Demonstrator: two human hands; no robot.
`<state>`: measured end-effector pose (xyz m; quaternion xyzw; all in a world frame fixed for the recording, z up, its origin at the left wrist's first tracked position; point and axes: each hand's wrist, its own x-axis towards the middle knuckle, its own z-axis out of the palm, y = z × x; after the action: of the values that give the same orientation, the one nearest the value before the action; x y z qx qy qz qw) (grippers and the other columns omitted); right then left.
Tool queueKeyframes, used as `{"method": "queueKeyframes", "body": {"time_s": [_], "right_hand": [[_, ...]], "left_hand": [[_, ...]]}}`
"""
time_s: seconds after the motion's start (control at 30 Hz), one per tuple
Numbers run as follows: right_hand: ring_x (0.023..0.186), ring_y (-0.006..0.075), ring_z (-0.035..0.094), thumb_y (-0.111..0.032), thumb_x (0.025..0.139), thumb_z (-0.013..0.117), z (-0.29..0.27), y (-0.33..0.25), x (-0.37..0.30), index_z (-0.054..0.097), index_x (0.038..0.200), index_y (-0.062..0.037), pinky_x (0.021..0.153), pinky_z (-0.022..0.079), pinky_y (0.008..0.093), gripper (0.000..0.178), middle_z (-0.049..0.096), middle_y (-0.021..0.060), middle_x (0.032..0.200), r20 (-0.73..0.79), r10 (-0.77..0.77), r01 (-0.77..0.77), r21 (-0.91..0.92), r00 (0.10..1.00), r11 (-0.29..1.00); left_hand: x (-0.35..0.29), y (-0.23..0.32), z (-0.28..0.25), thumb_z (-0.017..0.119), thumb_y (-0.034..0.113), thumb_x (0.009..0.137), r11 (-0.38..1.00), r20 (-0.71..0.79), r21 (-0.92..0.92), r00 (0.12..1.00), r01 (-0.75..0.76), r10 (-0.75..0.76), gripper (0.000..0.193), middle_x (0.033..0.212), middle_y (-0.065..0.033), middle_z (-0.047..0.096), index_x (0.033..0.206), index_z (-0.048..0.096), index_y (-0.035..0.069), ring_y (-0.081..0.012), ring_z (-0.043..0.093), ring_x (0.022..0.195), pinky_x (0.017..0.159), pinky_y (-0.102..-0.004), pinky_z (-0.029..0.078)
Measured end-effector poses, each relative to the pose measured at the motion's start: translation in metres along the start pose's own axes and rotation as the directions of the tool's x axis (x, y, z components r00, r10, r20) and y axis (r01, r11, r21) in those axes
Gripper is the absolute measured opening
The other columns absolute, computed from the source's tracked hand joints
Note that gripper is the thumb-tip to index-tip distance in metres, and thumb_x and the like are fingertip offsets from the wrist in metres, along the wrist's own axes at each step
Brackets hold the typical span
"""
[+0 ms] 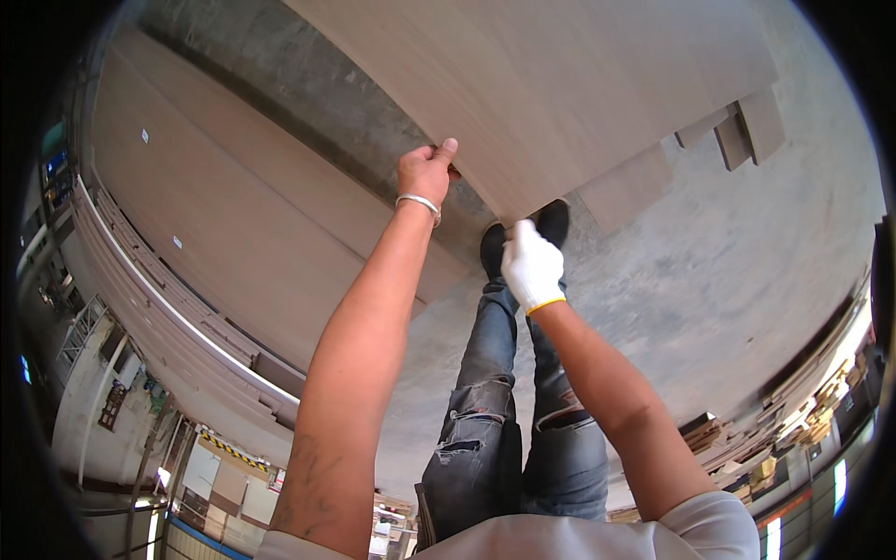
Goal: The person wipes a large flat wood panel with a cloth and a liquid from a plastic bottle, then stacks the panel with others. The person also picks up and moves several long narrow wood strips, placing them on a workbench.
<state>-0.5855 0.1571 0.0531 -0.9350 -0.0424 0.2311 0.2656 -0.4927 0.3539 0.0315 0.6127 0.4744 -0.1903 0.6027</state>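
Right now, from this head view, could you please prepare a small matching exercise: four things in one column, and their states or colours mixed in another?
Things:
1. Left hand
2. Right hand
3. Bracelet
4. Jeans

States or colours:
A. torn at the knees
B. silver-coloured
C. covered by a white glove
D. bare, gripping the edge of a wood-grain panel

Pairs: 1-D, 2-C, 3-B, 4-A

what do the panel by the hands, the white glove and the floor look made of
Panel: wood-based board, probably veneered or laminated, from its smooth brown face with faint grain. Glove: likely knitted fabric, matte white with yellow cuff edge. Floor: likely concrete, grey and mottled.
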Motion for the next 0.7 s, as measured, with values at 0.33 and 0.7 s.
{"method": "queueKeyframes", "body": {"time_s": [0.33,0.7], "right_hand": [[0.069,0.0348,0.067,-0.022,0.091,0.061,-0.028,0.007,-0.023,0.057,0.095,-0.0092,0.064,0.052,0.0472,0.014,0.067,0.0161,0.076,0.235,-0.005,-0.037,0.172,0.972,0.984],[0.079,0.0405,0.068,-0.028,0.094,0.055,-0.078,0.028,0.032,0.059,0.099,-0.0106,0.072,0.052,0.0529,0.018,0.069,0.0197,0.081,0.404,0.136,-0.173,0.056,0.905,0.983]], "left_hand": [[0.006,0.013,-0.01,0.068,0.029,0.097,0.902,0.027,0.427,0.997,0.055,-0.074,0.036,0.078,-0.0099,0.07,0.083,0.067,-0.004,-0.0159,0.065,0.062,0.062,-0.0325,0.051],[0.025,0.034,-0.046,0.052,0.027,0.106,0.903,0.412,0.428,0.883,0.03,-0.224,0.029,0.098,-0.0066,0.076,0.101,0.068,0.004,-0.0134,0.069,0.079,0.07,-0.0292,0.053]]}}
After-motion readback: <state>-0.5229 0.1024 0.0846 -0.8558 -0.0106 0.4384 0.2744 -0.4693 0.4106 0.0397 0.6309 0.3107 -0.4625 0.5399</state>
